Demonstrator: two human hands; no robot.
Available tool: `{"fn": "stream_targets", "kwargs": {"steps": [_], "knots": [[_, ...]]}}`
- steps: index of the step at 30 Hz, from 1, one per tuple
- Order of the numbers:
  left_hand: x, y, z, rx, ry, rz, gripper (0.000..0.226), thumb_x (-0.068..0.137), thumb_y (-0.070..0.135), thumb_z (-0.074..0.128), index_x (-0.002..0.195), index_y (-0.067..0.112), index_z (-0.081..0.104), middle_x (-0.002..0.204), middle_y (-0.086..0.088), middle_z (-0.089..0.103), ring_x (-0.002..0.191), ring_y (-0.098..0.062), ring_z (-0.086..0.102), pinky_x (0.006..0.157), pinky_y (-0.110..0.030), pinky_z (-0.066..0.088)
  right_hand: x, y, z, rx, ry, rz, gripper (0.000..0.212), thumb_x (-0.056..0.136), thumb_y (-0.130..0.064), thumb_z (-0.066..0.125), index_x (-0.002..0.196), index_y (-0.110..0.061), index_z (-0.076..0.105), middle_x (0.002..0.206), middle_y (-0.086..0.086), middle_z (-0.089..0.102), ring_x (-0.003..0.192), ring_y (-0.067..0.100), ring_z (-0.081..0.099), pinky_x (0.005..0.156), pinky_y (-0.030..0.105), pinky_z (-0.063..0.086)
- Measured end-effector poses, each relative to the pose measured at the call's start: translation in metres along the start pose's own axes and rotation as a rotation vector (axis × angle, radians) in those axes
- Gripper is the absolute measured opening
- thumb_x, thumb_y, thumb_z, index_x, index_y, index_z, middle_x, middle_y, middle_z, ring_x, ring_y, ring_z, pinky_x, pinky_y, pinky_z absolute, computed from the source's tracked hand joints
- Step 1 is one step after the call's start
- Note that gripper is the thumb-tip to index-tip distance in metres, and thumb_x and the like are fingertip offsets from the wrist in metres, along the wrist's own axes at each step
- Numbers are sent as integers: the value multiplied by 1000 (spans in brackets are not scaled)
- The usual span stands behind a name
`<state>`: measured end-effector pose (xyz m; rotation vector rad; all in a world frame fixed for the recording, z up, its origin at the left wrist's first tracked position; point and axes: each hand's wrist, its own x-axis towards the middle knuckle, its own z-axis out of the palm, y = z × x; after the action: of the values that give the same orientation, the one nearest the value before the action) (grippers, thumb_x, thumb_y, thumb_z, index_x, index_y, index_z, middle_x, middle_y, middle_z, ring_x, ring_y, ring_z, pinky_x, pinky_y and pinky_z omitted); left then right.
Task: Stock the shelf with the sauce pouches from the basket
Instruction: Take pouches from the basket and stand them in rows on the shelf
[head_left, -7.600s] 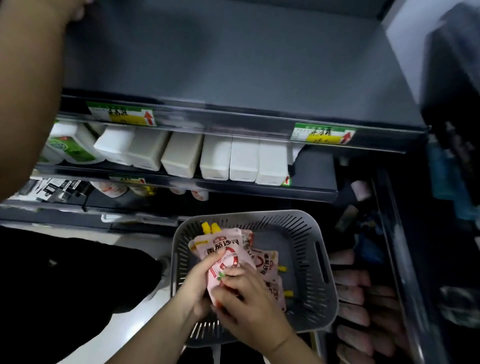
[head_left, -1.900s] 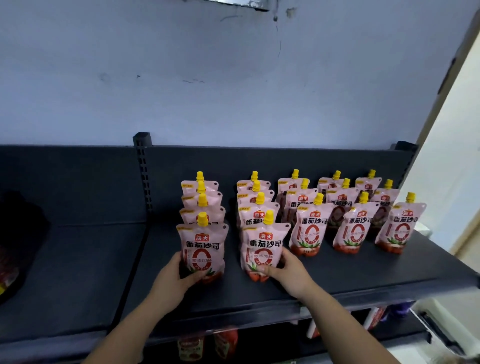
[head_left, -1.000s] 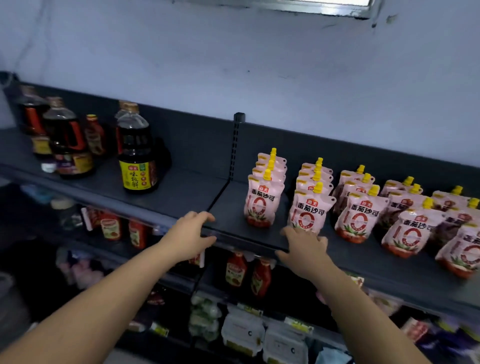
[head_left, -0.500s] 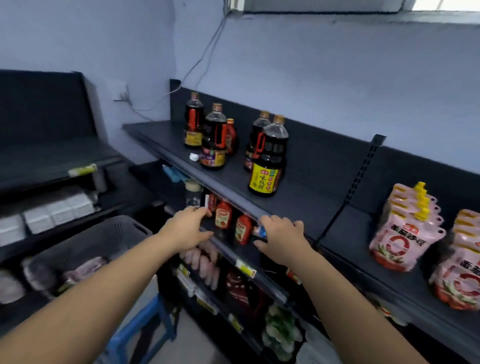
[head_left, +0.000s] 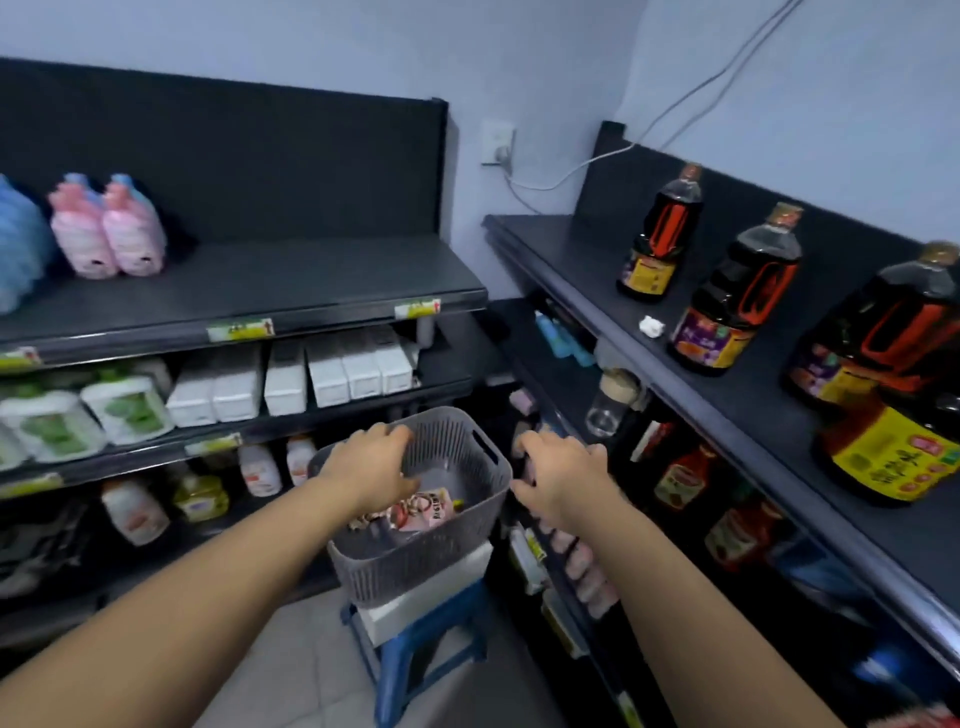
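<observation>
while the white cartons fill the racks left of the basket, the left hand hovers over the basket's left half, fingers loosely bent toward the far rim and nothing in them, thumb just above the load. down on the basket floor lie the sauce pouches, a small pink heap lying flat and overlapped, a yellow spout poking out to the right.

these look light and floppy, with slick film that would slide under a lazy pinch, so i'd take one across the top seam beside the stiff spout, or flat across the body without squeezing.

just right of the basket, clear of its rim, the right hand hangs with fingers softly curled, holding nothing.

the basket walls are tall, so a lift should go straight up. it's perched on a blue stool, and a snagged rim could tip it. right of the basket the bottle shelf edge juts close, with dark bottles standing on it. open room lies above the basket.
</observation>
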<state>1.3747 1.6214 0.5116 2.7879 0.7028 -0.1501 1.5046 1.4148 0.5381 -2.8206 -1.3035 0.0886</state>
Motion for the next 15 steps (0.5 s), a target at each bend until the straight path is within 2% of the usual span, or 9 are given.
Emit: {"fn": "stream_targets", "kwargs": {"steps": [5, 9, 11, 13, 15], "knots": [[35, -47, 30, -6, -45, -122, 61, 84, 52, 62, 131, 18, 43, 132, -12, 50, 121, -36, 50, 94, -45, 45, 71, -19, 31, 4, -82, -103, 42, 92, -46, 55, 127, -24, 47, 122, 0, 57, 116, 29, 54, 96, 50, 36], [66, -65, 71, -37, -112, -226, 59, 83, 50, 61, 131, 20, 44, 132, -10, 51, 123, -34, 50, 96, -46, 44, 135, -22, 73, 86, -212, -218, 37, 95, -37, 56, 127, -20, 47, 122, 5, 57, 109, 30, 55, 87, 43, 47], [81, -71, 97, -134, -171, -308, 58, 85, 45, 61, 134, 19, 43, 132, -11, 50, 123, -35, 50, 96, -45, 44, 168, -22, 103, 98, -310, -276, 37, 95, -34, 55, 128, -18, 47, 122, 7, 57, 107, 30, 56, 84, 42, 50], [96, -76, 120, -260, -218, -379, 57, 86, 38, 63, 135, 18, 43, 132, -13, 50, 122, -35, 51, 100, -43, 45, 196, -22, 135, 125, -414, -310, 33, 95, -34, 55, 124, -19, 49, 113, 7, 62, 100, 29, 61, 76, 39, 52], [109, -75, 138, -371, -245, -435, 58, 87, 33, 63, 138, 16, 42, 135, -12, 49, 122, -32, 52, 102, -36, 43, 215, -21, 168, 163, -523, -311, 29, 94, -33, 56, 121, -21, 50, 106, 7, 67, 97, 29, 64, 73, 35, 51]]}}
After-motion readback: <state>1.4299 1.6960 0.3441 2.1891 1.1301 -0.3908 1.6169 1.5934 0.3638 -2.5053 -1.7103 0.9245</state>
